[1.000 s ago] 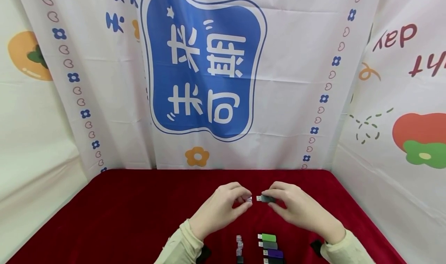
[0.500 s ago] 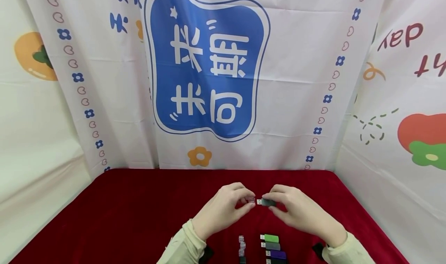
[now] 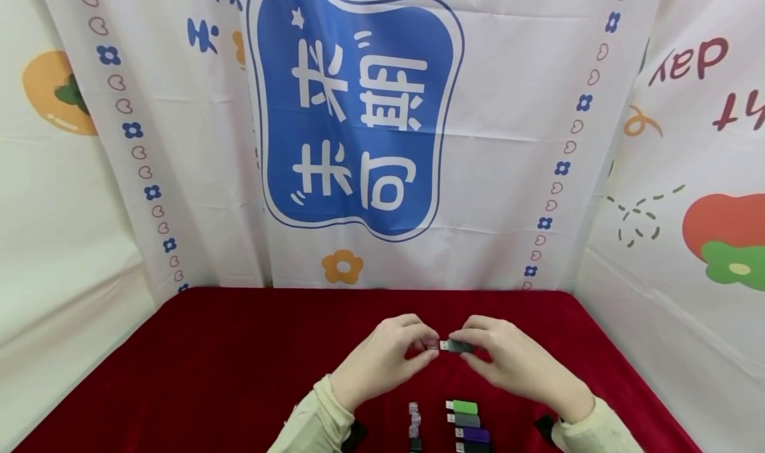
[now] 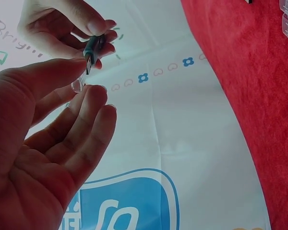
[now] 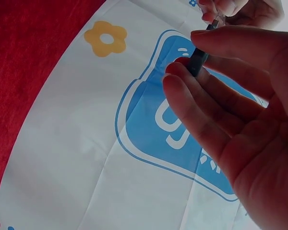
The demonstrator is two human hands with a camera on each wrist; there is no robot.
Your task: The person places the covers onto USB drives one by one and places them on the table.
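Observation:
My left hand pinches a small clear USB cap between thumb and fingers. A dark green USB flash drive is pinched by my right hand, its metal plug pointing left at the cap. The plug's tip is right at the cap's mouth in the head view. In the left wrist view the drive and the clear cap are lined up end to end. From the right wrist the drive's dark body shows between thumb and fingertips, with the other hand beyond it.
Below the hands, a column of clear caps ends in a dark cap. To its right lie green, grey, purple and black flash drives on the red cloth. White printed curtains surround the table.
The cap in my left hand has moved right, narrowing the gap to the drive's plug until they nearly meet. Both hands keep their pinch. The head view has shifted slightly.

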